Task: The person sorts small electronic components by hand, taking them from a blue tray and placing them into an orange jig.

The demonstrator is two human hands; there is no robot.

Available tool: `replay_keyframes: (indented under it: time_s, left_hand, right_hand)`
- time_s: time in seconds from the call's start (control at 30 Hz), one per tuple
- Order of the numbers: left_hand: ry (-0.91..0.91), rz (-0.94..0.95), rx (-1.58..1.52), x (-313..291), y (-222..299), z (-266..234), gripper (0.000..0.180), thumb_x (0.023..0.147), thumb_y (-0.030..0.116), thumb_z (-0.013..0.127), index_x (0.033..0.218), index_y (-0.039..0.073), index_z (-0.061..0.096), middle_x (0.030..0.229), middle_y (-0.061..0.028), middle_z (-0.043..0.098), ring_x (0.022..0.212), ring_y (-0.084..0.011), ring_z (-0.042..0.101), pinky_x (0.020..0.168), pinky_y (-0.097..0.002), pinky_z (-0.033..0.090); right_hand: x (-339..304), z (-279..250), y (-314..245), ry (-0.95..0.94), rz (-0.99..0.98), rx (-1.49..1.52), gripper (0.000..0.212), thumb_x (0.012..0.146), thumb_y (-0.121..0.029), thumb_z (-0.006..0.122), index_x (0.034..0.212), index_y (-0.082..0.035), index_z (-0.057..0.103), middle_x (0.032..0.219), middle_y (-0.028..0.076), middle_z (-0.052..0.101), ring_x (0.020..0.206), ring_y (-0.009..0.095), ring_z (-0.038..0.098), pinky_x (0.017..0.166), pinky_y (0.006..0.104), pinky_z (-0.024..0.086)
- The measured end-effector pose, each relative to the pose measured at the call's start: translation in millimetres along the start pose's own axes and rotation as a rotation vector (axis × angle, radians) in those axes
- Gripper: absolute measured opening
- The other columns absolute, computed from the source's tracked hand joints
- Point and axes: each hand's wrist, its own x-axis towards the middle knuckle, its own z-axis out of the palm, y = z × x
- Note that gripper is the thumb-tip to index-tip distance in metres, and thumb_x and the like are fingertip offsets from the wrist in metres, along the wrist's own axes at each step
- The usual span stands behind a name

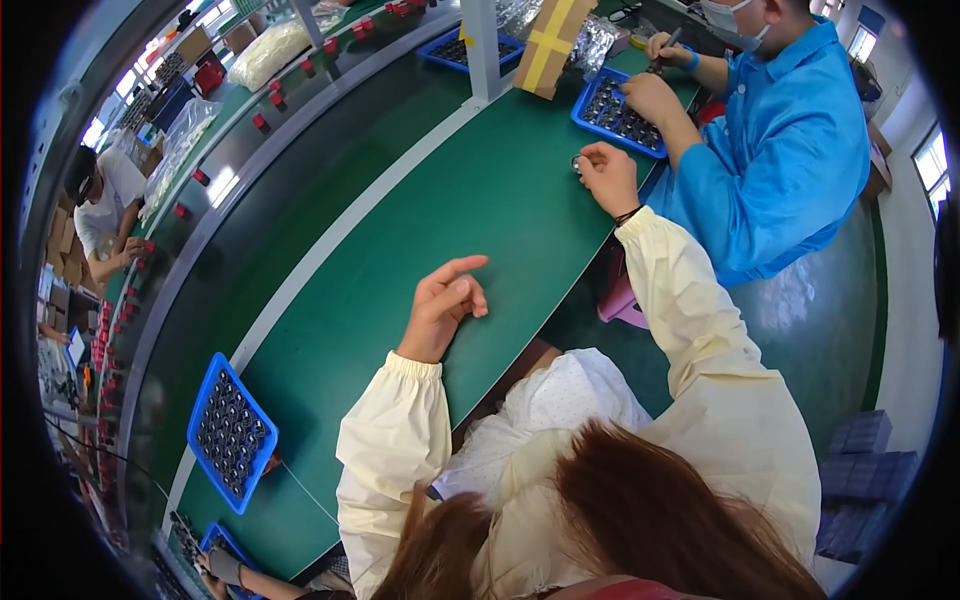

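Over the green tabletop (400, 215), my left hand (443, 308) is held with its index finger stretched out and the other fingers loosely curled, nothing in it. Reaching out to the far right, my right hand (608, 178) pinches a small round metallic part (577, 164) between thumb and fingertips. That part is too small to name more exactly. Just beyond it lies a blue tray (618, 112) filled with small dark round parts, where a co-worker in blue is busy. Another blue tray (236, 432), holding rows of similar dark parts, rests at the left, partly over the table's border strip.
The co-worker in a blue jacket (790, 150) sits close to my right arm. A metal post (482, 50) and a taped cardboard box (553, 45) stand at the far side. Beyond a pale rail runs a dark green belt (300, 170). Another person's gloved hand (226, 566) shows at lower left.
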Motion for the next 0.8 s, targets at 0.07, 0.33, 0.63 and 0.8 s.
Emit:
replay_keyframes:
  time_s: [0.07, 0.33, 0.63, 0.8]
  left_hand:
    - [0.004, -0.007, 0.006, 1, 0, 0, 0.044, 0.083, 0.022, 0.054, 0.118, -0.003, 0.049, 0.072, -0.0057, 0.053, 0.067, -0.0147, 0.052, 0.064, -0.0246, 0.042]
    - [-0.003, 0.02, -0.063, 5, -2, -4, 0.04, 0.085, 0.019, 0.054, 0.118, -0.004, 0.05, 0.075, -0.0071, 0.056, 0.069, -0.0154, 0.053, 0.066, -0.026, 0.042]
    - [0.016, 0.024, -0.067, 9, 0, -3, 0.039, 0.085, 0.018, 0.053, 0.118, -0.004, 0.05, 0.075, -0.008, 0.056, 0.069, -0.0161, 0.054, 0.066, -0.0266, 0.043]
    - [0.028, 0.033, -0.072, 12, -1, -5, 0.039, 0.085, 0.018, 0.053, 0.117, -0.004, 0.05, 0.075, -0.0082, 0.056, 0.068, -0.0164, 0.054, 0.065, -0.0267, 0.043]
  right_hand:
    - [5, 0, 7, 0.043, -0.026, -0.068, 0.015, 0.074, -0.012, 0.063, 0.081, 0.002, 0.063, 0.07, 0.013, 0.065, 0.06, 0.021, 0.064, 0.06, 0.0293, 0.05]
    - [8, 0, 15, 0.139, -0.064, -0.144, 0.015, 0.076, -0.012, 0.064, 0.083, 0.001, 0.063, 0.072, 0.01, 0.066, 0.055, 0.015, 0.062, 0.054, 0.0256, 0.048]
    - [10, 1, 17, 0.172, -0.021, -0.167, 0.018, 0.073, -0.013, 0.066, 0.087, -0.001, 0.065, 0.068, 0.01, 0.064, 0.056, 0.017, 0.061, 0.057, 0.0283, 0.048]
    - [12, 2, 22, 0.15, -0.014, -0.185, 0.018, 0.071, -0.011, 0.066, 0.086, -0.001, 0.065, 0.066, 0.01, 0.064, 0.055, 0.017, 0.062, 0.058, 0.0288, 0.048]
